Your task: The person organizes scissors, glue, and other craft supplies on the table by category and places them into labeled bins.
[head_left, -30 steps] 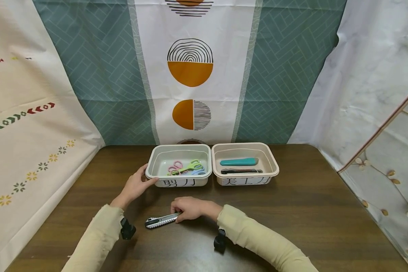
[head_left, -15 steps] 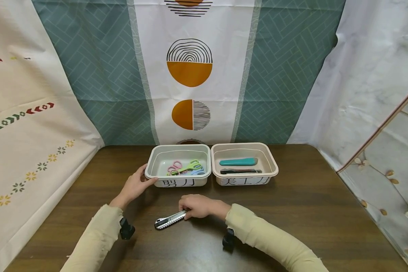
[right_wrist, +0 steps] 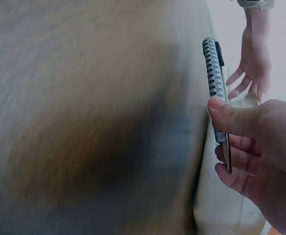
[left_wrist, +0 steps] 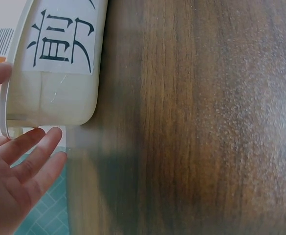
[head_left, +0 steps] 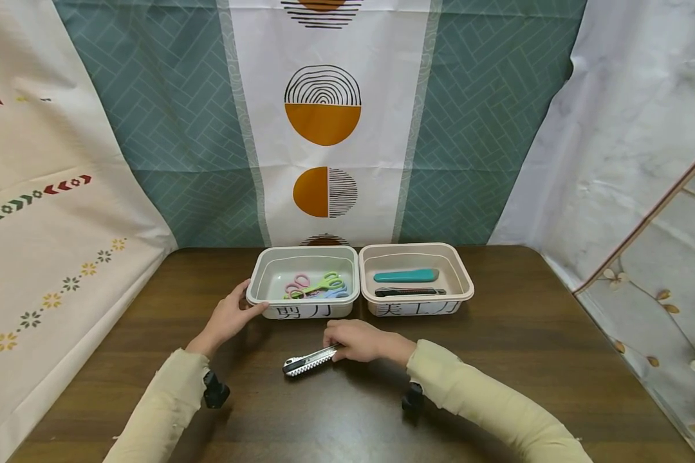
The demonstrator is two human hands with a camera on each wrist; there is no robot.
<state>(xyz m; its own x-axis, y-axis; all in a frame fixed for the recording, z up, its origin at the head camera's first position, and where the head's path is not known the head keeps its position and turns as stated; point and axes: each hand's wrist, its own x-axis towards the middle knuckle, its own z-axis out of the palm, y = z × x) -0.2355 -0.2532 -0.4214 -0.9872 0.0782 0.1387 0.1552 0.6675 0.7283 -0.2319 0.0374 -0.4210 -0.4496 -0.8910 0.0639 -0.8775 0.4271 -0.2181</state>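
In the head view, my right hand (head_left: 356, 339) pinches a silver and black utility knife (head_left: 309, 361) by one end, thumb against fingers, over the table. The right wrist view shows the ribbed grey knife (right_wrist: 214, 71) standing out past the thumb. My left hand (head_left: 228, 317) touches the front left corner of the white scissors bin (head_left: 256, 278). Its thumb lies at the rim and the other fingers extend loosely beside the corner, as the left wrist view shows. Pink, green and blue scissors (head_left: 320, 287) lie in that bin.
Right beside it stands a beige bin (head_left: 466, 273), with a teal utility knife (head_left: 407, 276) and a black one (head_left: 410, 292) inside. Both bins carry handwritten front labels. Behind the brown wooden table (head_left: 515, 360) hangs a patterned curtain (head_left: 469, 128).
My right hand has moved right and away from me toward the bins, carrying the utility knife with it. My left hand has stayed at the scissors bin.
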